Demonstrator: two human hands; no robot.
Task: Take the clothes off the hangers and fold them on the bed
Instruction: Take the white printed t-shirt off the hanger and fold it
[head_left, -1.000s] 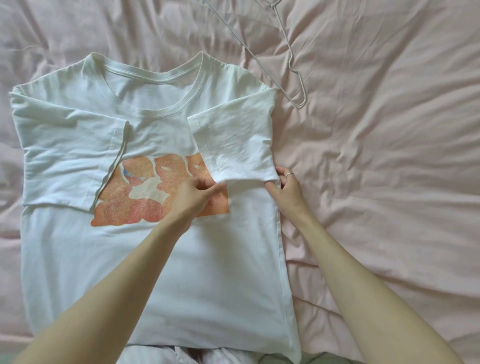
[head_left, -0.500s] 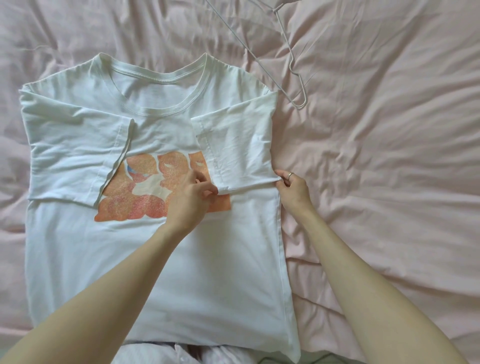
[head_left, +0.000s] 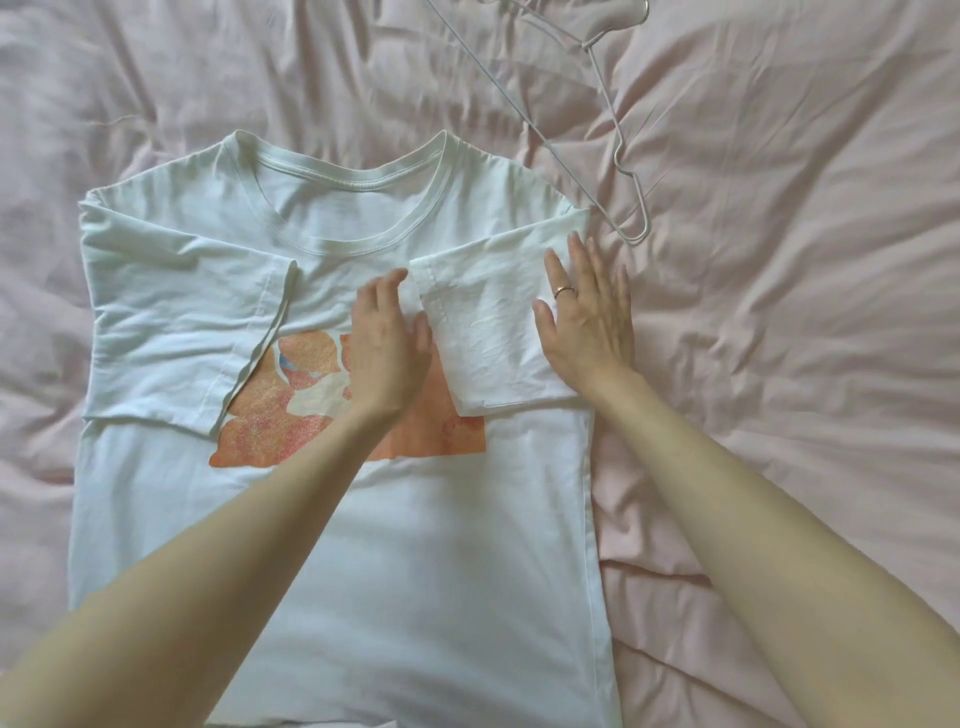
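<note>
A white T-shirt (head_left: 415, 545) with an orange print lies flat, front up, on the pink bed (head_left: 779, 364). Both sleeves are folded inward over the chest. My left hand (head_left: 387, 348) rests flat on the print beside the hem of the right-side sleeve (head_left: 488, 332), fingers loosely spread. My right hand (head_left: 587, 317), wearing a ring, lies flat with spread fingers on the outer edge of that folded sleeve. Neither hand grips the fabric. A white wire hanger (head_left: 618, 156) lies empty on the bed above the shirt's right shoulder.
Rumpled pink bedding surrounds the shirt on all sides. The hanger's lower corner sits close to the shirt's right shoulder. The shirt's bottom hem reaches the lower edge of the view.
Both hands let go of the lower edge of the folded sleeve and moved up onto it, now lying flat. The view shifted, so the shirt sits lower in frame.
</note>
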